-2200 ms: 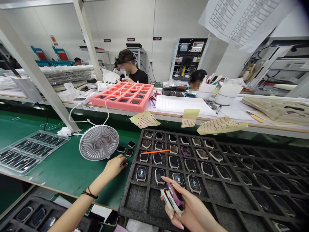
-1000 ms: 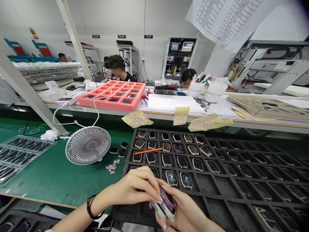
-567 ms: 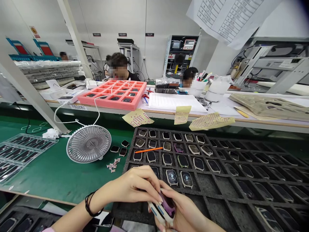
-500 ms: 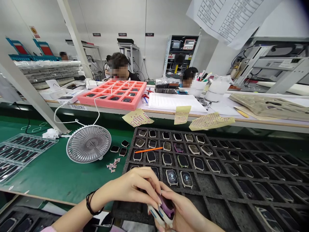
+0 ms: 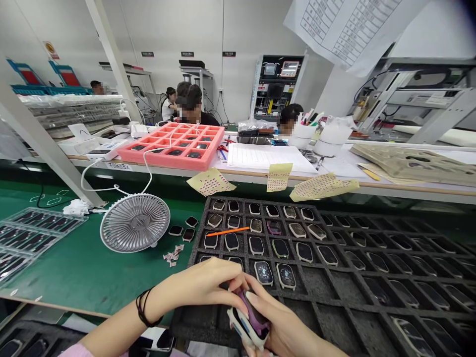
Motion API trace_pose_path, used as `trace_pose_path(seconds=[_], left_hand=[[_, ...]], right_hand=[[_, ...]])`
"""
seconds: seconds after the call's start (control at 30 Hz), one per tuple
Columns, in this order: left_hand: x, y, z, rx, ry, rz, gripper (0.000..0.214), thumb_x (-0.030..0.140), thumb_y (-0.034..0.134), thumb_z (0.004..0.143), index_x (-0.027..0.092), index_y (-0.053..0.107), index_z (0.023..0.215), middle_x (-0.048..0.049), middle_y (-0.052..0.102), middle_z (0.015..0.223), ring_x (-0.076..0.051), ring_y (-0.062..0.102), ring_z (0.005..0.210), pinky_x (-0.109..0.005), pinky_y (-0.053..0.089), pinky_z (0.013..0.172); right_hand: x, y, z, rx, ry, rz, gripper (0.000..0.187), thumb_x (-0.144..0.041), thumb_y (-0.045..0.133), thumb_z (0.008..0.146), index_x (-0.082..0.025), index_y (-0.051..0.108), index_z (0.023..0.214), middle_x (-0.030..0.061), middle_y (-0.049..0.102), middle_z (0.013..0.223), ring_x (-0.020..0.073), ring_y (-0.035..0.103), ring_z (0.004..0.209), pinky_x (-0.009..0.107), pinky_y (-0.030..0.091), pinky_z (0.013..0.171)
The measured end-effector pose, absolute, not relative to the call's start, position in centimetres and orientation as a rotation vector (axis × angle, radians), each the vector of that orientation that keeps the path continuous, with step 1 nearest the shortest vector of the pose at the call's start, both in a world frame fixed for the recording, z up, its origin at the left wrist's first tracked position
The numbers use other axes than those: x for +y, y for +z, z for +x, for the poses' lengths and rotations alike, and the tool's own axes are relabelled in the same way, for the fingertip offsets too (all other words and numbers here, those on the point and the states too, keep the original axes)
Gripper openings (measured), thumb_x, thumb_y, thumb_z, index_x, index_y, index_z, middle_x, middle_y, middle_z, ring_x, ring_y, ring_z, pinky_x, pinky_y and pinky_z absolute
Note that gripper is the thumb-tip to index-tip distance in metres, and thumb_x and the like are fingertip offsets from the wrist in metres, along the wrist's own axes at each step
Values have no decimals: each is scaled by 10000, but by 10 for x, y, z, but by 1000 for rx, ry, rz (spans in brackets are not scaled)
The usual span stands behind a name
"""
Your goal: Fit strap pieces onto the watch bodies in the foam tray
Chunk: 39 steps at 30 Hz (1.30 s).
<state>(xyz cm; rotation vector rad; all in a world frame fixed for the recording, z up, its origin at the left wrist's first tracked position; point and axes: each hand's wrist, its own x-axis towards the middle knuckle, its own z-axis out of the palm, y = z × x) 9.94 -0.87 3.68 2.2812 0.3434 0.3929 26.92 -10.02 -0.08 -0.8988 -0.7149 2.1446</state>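
The left hand (image 5: 199,286) curled its fingers over a white-and-purple smartwatch casing (image 5: 248,320), gripping it from above, while the right hand (image 5: 288,325) clasped the casing from the other side, both over the near edge of the black foam tray (image 5: 334,317).

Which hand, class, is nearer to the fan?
Left: the left hand is below and right of the fan; the right hand is farther right, beyond the watch.
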Motion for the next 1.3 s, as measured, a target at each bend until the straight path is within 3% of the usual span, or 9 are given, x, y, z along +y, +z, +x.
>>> trace_pose_path(seconds=[0.13,0.23,0.37,0.53,0.67,0.83,1.03,1.17,1.3], left_hand=[[-4,39,103,316,353,2155,377,431,700,741,173,433,680,-9,637,739,-129,607,701,-202,432,626],[-10,54,105,365,370,2131,325,385,750,700,164,527,786,-15,659,820,-133,624,728,-212,471,664],[-28,74,114,534,537,2200,498,370,726,740,225,492,1156,-53,622,1126,-175,628,962,-274,507,831],[-32,48,140,734,822,2512,667,161,671,782,238,291,1325,-109,481,1339,-231,474,1232,-370,429,1018],[-20,31,159,993,685,2622,718,65,631,717,161,266,1328,-153,519,1277,-272,507,1186,-404,473,964],[-8,31,169,1292,463,2681,644,8,524,706,105,317,1308,-167,587,1157,-283,585,1055,-407,516,857],[8,18,153,1097,762,2737,639,51,582,689,143,345,1275,-134,629,1134,-249,630,993,-351,543,807],[9,22,141,869,987,2727,565,254,654,750,188,386,1243,-114,623,1145,-236,618,1008,-354,533,838],[3,24,141,702,1071,2711,629,363,719,705,206,408,1229,-89,630,1125,-244,588,1044,-395,484,926]], right_hand=[[-104,-7,270,-762,2148,-924,861,-651,599,702,-300,243,1404,-28,596,684,98,513,424,196,365,412],[-105,9,281,-985,1945,-1047,761,-610,552,778,-326,260,1420,56,632,1049,181,640,757,306,503,658],[-91,44,305,-1485,1504,-1213,671,-507,457,889,-314,173,1466,45,305,1490,225,287,1353,401,251,1090],[-54,41,312,-1688,1069,-1193,732,-368,444,915,-243,3,1485,78,593,1166,218,562,1060,403,380,979],[-31,23,303,-1730,893,-1194,816,-262,523,851,-240,4,1480,21,618,928,187,600,803,353,462,806],[-20,15,295,-1705,834,-1233,863,-159,534,791,-251,19,1476,9,604,897,167,571,718,320,463,707],[-21,16,303,-1528,1158,-1127,859,-294,595,818,-312,32,1466,44,559,1062,153,585,748,337,478,723],[-21,18,315,-1181,1603,-930,872,-307,741,707,-336,227,1411,34,561,1088,155,606,847,329,488,765],[-21,18,320,-1054,1937,-807,513,-301,801,642,-207,597,1103,23,631,896,140,616,788,257,478,692]])
